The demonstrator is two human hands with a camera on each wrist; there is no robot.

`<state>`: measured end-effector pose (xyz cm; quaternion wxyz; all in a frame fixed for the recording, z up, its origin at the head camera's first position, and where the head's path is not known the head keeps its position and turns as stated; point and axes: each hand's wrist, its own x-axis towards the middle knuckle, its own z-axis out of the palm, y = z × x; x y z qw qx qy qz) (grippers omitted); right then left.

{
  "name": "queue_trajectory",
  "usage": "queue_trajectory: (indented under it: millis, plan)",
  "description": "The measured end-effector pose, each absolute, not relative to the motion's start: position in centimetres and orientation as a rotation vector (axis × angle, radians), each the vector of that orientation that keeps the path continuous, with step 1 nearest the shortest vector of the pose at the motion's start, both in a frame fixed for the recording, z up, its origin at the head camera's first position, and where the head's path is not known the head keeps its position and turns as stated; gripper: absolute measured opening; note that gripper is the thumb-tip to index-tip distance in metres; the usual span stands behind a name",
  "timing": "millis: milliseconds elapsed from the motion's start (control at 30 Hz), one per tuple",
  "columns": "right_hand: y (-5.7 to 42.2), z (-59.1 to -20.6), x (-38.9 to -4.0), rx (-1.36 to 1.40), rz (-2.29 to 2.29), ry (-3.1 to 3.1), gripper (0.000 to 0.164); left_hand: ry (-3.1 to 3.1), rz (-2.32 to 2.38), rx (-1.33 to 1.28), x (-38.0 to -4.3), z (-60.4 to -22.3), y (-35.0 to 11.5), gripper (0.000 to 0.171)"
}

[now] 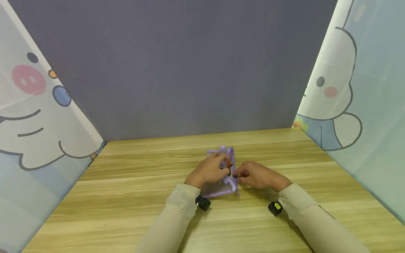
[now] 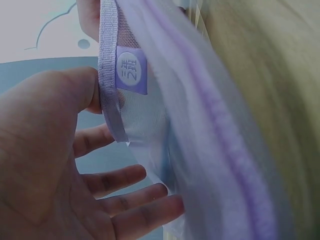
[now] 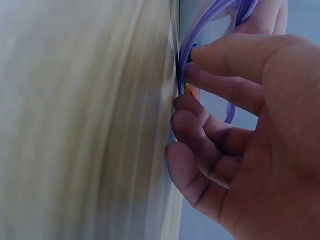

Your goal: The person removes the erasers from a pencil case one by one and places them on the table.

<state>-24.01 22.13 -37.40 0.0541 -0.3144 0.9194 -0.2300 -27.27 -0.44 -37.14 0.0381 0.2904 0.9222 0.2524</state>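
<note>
From the head view, a purple-trimmed mesh pouch (image 1: 218, 189) lies on the wooden table (image 1: 126, 196), the left hand (image 1: 209, 171) over it, the right hand (image 1: 257, 175) at its right edge; from the left wrist, thumb and forefinger grip the trim (image 2: 108, 60) beside a label (image 2: 131, 70), other fingers (image 2: 145, 216) spread; from the right wrist, thumb and forefinger seem to pinch a small dark thing (image 3: 189, 56) by the zip (image 3: 201, 21)

A see-through mesh pouch (image 1: 218, 193) with purple edging lay on the wood-grained table (image 1: 136, 168), zip side toward the right, its purple label (image 2: 131, 70) bearing pale characters. An orange-red item (image 1: 229, 163) and a small dark item (image 1: 235, 176) showed by the zip side, unidentifiable.
</note>
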Motion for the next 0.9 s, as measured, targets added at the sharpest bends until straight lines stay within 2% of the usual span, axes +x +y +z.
queue_trajectory:
  millis: [467, 900]
  plan:
    - [21.9, -37.0, -23.9, -0.924, -0.689, 2.785, 0.022, 2.848, 0.684, 0.899, -27.5, -36.8, -1.1, 0.053]
    - [21.9, -37.2, -24.0, -0.961, -0.663, 2.806, 0.02, 2.938, 0.536, 0.861, -27.9, -36.7, -1.5, 0.06]
